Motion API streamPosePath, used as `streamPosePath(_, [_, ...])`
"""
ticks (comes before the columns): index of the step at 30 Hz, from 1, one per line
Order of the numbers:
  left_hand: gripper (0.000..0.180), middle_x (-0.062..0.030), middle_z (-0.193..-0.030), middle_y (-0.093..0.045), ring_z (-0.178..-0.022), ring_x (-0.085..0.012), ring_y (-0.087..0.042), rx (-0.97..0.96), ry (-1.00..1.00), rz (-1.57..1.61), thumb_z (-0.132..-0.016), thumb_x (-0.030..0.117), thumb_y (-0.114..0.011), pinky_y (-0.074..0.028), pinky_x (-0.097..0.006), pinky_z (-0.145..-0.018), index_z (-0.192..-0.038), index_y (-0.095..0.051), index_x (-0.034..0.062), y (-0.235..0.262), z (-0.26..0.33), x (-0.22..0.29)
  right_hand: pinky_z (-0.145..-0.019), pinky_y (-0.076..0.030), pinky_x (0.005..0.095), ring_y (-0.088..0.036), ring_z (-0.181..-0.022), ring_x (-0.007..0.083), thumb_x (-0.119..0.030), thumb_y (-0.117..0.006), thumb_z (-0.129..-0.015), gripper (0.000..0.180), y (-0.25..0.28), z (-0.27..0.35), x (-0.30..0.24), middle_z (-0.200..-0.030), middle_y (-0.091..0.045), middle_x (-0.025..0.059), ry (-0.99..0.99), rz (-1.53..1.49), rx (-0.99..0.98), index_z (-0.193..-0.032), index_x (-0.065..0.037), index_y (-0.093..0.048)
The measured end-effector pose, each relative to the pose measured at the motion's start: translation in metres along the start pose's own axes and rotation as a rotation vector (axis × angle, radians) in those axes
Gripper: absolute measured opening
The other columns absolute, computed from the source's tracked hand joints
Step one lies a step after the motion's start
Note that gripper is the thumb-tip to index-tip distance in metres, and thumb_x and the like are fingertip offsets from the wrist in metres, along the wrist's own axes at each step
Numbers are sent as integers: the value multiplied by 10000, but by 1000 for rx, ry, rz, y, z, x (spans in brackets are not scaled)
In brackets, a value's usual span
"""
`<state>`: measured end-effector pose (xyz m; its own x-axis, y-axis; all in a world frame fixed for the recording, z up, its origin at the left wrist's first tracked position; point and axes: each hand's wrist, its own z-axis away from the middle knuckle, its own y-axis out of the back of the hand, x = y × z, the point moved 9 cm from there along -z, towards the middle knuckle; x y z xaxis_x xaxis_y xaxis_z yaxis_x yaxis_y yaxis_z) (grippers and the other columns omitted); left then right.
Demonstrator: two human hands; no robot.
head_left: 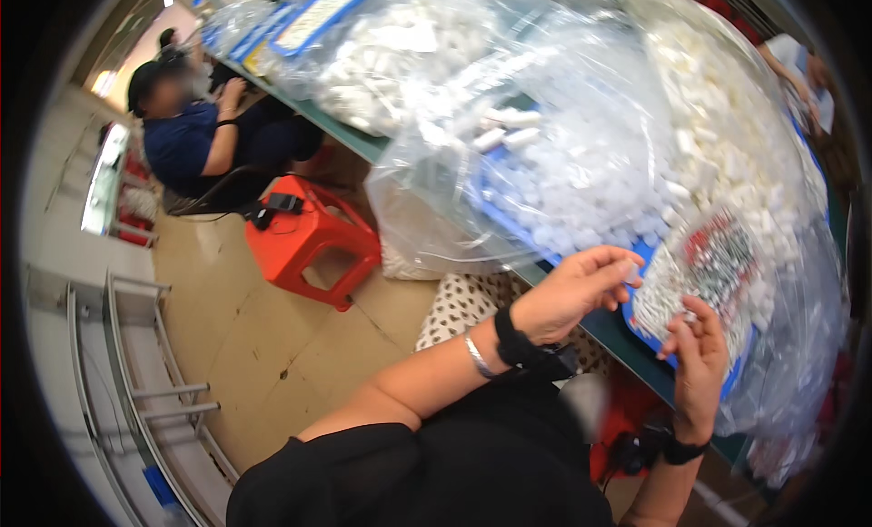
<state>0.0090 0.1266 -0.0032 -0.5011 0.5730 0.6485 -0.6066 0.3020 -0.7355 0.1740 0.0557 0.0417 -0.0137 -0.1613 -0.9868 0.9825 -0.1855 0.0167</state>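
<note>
My left hand [574,293] is closed in a pinch over the table's near edge. Between its thumb and fingertips is a small translucent white plastic piece [630,272]. To its right, my right hand [699,350] has its thumb and fingers bent together; a tiny pale bit seems to show at the fingertips, too small to name. Just beyond the right hand is a blue tray [647,333] of small white parts [661,295], with a clear bag of small shiny metal parts [722,259] on top. A heap of translucent white plastic pieces [581,186] lies beyond my left hand.
Large clear plastic bags [427,195] of white parts cover much of the green table [359,138]. Left of the table stands a red plastic stool [304,245] with black devices on it. A person in dark blue [186,145] sits farther back. Metal racks [118,363] line the left wall.
</note>
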Motion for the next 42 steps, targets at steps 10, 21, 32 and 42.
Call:
streamPosePath(10, [376,-26,-916,-591,-785,-115,-522,-39,181,291,-1044,333,-467,-460,-245,-727,-1184,-578,2,-2,15,-40,-524,-470,262,-635,-579,149,-40,-716,-847,75,-34,21,-29,-695,-663,94,337,632,-32,-881,4,-664])
streamPosePath(21, [317,-5,-922,-613,-774,-75,-549,-5,111,139,-1017,294,-541,-471,-234,-734,-1167,-593,20,3,13,-39,-575,-460,355,-621,-608,261,-84,-741,-802,95,-37,24,-44,-710,-660,95,509,865,3,-833,-30,-670])
streamPosePath(32, [305,-30,-909,-640,-801,-109,-593,-54,193,170,-998,232,-580,-497,-249,-767,-1205,-597,9,-11,19,-62,-578,-454,360,-612,-625,271,-33,-717,-794,91,-43,29,-47,-723,-646,97,663,868,74,-852,-19,-649])
streamPosePath(42, [299,-49,-919,-666,-827,-123,-634,-40,223,231,-996,211,-580,-538,-294,-813,-1210,-598,3,-9,18,-74,-560,-452,388,-610,-612,293,-3,-680,-814,80,-49,31,-42,-708,-625,114,732,951,52,-881,-2,-637])
